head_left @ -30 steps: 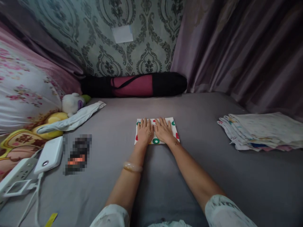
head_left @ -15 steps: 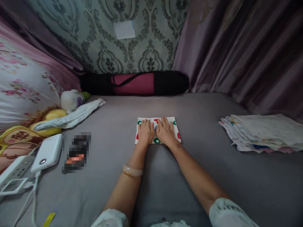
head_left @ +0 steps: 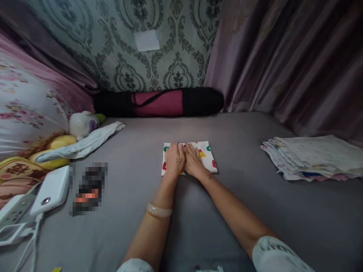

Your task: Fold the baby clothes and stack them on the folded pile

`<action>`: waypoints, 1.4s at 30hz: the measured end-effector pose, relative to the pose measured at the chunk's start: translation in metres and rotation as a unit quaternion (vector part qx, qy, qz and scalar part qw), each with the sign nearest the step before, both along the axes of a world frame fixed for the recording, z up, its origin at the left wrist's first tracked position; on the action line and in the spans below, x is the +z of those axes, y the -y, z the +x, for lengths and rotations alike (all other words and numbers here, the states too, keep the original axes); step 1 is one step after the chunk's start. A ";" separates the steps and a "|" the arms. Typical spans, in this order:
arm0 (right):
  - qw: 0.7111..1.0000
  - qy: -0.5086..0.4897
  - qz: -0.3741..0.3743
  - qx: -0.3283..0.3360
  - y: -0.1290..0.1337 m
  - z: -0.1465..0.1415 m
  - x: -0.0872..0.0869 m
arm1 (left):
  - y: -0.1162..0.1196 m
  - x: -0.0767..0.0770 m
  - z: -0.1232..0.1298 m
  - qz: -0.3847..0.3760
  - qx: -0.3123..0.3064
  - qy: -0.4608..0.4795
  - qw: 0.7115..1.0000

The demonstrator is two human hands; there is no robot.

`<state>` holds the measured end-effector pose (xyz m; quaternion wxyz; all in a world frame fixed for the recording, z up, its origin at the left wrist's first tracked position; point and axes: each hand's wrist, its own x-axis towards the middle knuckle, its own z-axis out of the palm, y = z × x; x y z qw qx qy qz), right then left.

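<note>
A folded white cloth (head_left: 208,156) with red, green and yellow prints lies flat on the grey bed sheet (head_left: 136,189). My left hand (head_left: 175,159) rests palm down on its left half, fingers stretched out. Beside it, almost touching, my right hand (head_left: 194,160) presses flat on the middle of the cloth, its fingers pointing away from me. Neither hand grips anything. The part of the cloth under both palms is hidden.
A stack of folded cloths (head_left: 314,156) lies at the right. At the left are a white power bank (head_left: 51,190), a power strip (head_left: 17,211), plush toys (head_left: 81,124) and a pale cloth (head_left: 82,145). A black and maroon long bag (head_left: 159,102) lies along the wall.
My right hand has slid left across the cloth, closer to my left hand, uncovering more of the right side. The view has shifted slightly.
</note>
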<state>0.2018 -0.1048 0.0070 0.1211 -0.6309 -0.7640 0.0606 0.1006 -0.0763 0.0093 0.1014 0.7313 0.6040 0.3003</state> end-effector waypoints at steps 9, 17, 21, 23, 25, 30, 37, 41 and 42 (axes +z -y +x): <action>0.999 0.006 0.003 -0.052 -0.003 0.011 -0.011 | 0.004 -0.019 -0.002 -0.042 -0.029 -0.164 0.985; 0.997 -0.003 0.027 -0.078 -0.001 0.020 -0.005 | 0.008 -0.015 0.004 0.012 -0.034 -0.177 0.984; 0.996 0.015 0.025 -0.086 0.000 0.021 -0.010 | 0.012 -0.017 0.007 -0.030 -0.050 -0.195 0.979; 0.996 0.014 0.015 -0.084 0.000 0.022 -0.011 | 0.013 -0.018 0.007 -0.045 -0.051 -0.204 0.977; 0.996 0.011 0.013 -0.085 0.000 0.023 -0.010 | 0.012 -0.018 0.006 -0.041 -0.050 -0.206 0.976; 0.989 0.016 0.033 -0.145 -0.002 0.031 -0.008 | 0.006 -0.021 0.000 -0.037 0.009 -0.194 0.980; 0.987 0.011 0.021 -0.161 -0.005 0.036 -0.013 | 0.004 -0.019 -0.005 -0.047 0.024 -0.192 0.980; 0.982 0.009 0.025 -0.188 -0.009 0.046 -0.019 | 0.003 -0.016 -0.013 -0.065 0.056 -0.166 0.982; 0.982 0.009 0.018 -0.189 -0.010 0.049 -0.019 | 0.002 -0.016 -0.015 -0.079 0.056 -0.162 0.982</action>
